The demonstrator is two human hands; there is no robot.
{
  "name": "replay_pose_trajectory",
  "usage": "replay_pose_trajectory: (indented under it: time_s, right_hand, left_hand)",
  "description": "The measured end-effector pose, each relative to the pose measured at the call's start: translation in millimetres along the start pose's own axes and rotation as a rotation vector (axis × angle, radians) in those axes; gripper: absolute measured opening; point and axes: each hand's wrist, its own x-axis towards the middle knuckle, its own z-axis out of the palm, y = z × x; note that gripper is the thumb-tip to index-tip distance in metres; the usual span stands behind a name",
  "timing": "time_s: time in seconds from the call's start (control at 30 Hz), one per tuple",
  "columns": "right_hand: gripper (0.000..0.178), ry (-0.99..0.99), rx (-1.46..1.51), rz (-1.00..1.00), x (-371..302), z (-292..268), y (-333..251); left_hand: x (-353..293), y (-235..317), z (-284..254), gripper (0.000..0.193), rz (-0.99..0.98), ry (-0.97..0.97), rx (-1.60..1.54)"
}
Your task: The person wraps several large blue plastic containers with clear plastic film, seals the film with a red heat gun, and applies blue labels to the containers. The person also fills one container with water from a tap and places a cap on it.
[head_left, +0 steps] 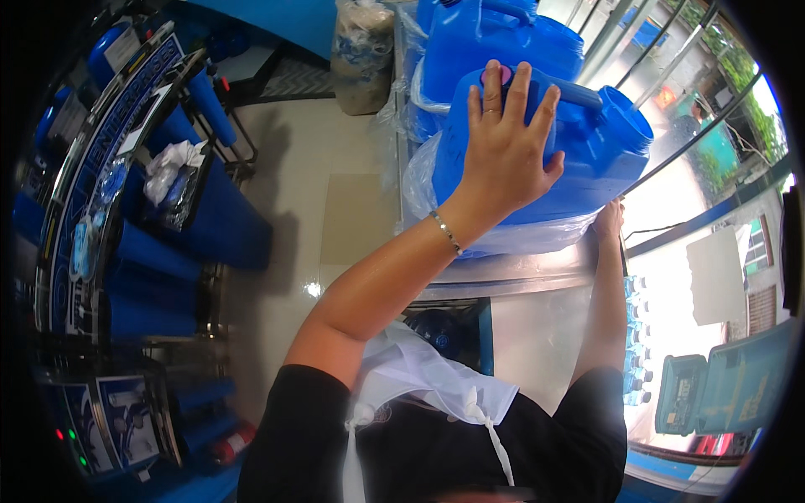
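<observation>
A blue plastic water jug (579,147) lies tilted in front of me, with a wide round opening at its right end and a moulded handle on top. Clear plastic bag (537,237) wraps its lower part. My left hand (510,138) rests flat across the jug's upper face, fingers spread, beside a small pink cap (506,75). Down at the jug's right lower side is my right hand (610,220), close to the plastic; its fingers are mostly hidden. The jug sits over a metal counter (520,277).
Another blue jug (549,52), partly bagged, stands just behind. A filled clear sack (362,59) is on the floor beyond the counter. Blue bins (222,214) and a rack line the left. Window bars, small water bottles (635,339) and a teal crate (742,381) are at right.
</observation>
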Motion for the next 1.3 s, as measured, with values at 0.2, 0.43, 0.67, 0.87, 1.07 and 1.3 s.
replay_pose_trajectory:
  time_s: [0.2,0.43,0.67,0.87,1.07,1.3]
  right_hand:
    - [0.03,-0.015,-0.303,0.108,-20,18,-5]
    - [0.035,-0.061,-0.058,0.012,-15,7,13]
    - [0.031,-0.089,0.029,0.032,3,5,18]
    - [0.03,-0.122,0.026,0.04,7,3,17]
    - [0.027,-0.1,-0.002,0.096,0,8,15]
    - [0.024,-0.118,-0.03,0.078,-2,8,14]
  left_hand:
    - [1,1,2,0.067,0.04,0.05,-0.023]
    - [2,3,0,0.068,0.044,0.039,0.003]
    - [1,3,1,0.065,0.063,0.047,0.04]
    - [2,4,1,0.064,0.068,0.056,0.036]
    - [3,3,2,0.063,0.088,0.051,0.066]
    - [3,3,2,0.063,0.091,0.051,0.055]
